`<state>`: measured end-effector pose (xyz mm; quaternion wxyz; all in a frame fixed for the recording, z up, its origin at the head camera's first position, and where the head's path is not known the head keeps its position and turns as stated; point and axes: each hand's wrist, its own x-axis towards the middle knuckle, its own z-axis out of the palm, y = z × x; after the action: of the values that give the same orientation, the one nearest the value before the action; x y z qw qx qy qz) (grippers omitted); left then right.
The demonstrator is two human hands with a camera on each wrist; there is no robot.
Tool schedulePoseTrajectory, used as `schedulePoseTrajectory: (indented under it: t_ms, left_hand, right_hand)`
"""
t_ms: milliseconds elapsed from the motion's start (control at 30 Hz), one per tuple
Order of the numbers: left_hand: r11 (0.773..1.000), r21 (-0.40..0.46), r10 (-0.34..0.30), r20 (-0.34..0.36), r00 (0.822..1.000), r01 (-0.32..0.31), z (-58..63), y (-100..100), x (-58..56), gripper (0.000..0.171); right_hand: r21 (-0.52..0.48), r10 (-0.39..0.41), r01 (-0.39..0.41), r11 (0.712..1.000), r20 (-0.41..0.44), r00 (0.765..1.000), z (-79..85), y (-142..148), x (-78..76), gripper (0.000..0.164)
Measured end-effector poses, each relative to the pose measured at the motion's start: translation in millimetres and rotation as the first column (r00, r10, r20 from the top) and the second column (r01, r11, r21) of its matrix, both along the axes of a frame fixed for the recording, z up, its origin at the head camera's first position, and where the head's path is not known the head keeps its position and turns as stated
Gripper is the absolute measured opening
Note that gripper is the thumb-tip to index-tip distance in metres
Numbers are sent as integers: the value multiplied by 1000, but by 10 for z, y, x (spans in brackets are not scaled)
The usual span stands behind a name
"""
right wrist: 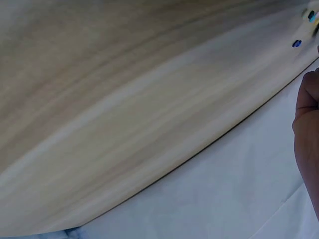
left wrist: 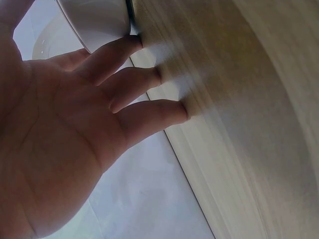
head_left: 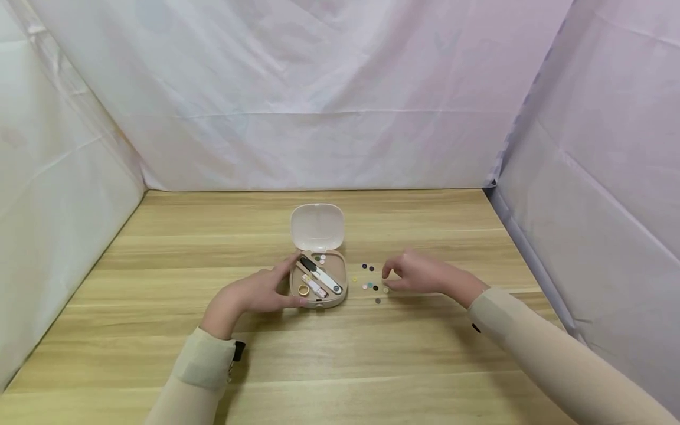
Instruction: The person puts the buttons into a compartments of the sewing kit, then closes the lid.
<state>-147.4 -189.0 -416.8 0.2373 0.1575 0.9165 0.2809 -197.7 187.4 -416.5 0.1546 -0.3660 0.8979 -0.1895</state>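
Note:
A beige sewing box (head_left: 345,288) lies with its translucent lid (head_left: 317,227) raised at the back. Inside are a white tool with a black end (head_left: 325,278), a small pale printed strip (head_left: 314,285), a gold ring (head_left: 303,290) and several buttons (head_left: 322,258) in the back compartment. My left hand (head_left: 261,289) holds the box's left side, thumb at the front corner and index finger toward the back; its other fingertips meet the tabletop in the left wrist view. Over loose buttons (head_left: 369,285), my right hand (head_left: 419,272) has thumb and index finger curled together; I cannot tell whether a button is between them.
The loose buttons, dark, yellow, teal and pale, lie scattered on the wooden table (head_left: 297,366) to the right of the box. White cloth (head_left: 319,147) hangs behind the table and along both sides.

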Motion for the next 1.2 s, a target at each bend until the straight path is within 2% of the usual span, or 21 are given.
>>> schedulePoseTrajectory:
  t_ms: [300,500,833,1200]
  left_hand:
    - [1000,-4,-1,-3,1000,1,-4,0,-11,118]
    - [1000,2,1,-2,1000,-1,-10,-6,-7,118]
    - [1000,-3,-3,3,1000,3,23,9,-13,118]
    - [1000,-2,6,15,1000,-6,27,11,-6,118]
  right_hand:
    - [-8,14,-13,1000,5,1000,-124,57,36,8]
    - [4,27,-27,1000,29,999,-150,46,54,7]
    - [20,-7,6,1000,45,999,-173,55,81,5]
    - [8,7,-7,1000,21,1000,-193,40,84,4]
